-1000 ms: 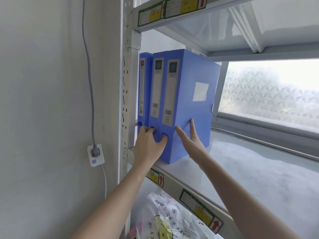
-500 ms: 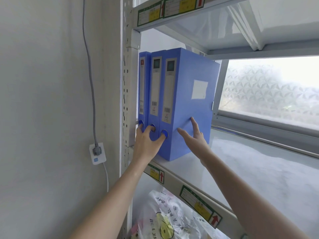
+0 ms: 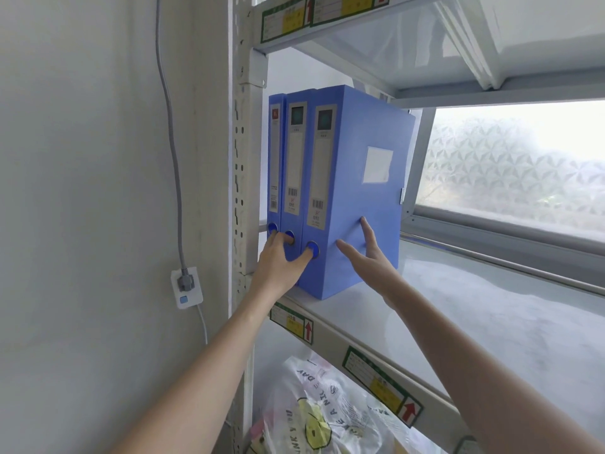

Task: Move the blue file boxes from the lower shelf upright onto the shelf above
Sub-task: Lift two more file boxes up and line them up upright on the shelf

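Upright, three blue file boxes [image 3: 330,191] bear barcoded spine labels [image 3: 319,168].

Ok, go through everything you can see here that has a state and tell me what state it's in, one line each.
Three blue file boxes: upright, side by side at the shelf's left end.
Left hand: open, fingers on the box spines.
Right hand: open, flat against the outer box's side.
Plug: inserted in the wall socket.
Plastic bag: lying on the shelf below.

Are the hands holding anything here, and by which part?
Nothing gripped: left hand presses the file boxes' spines, right hand lies flat on the side.
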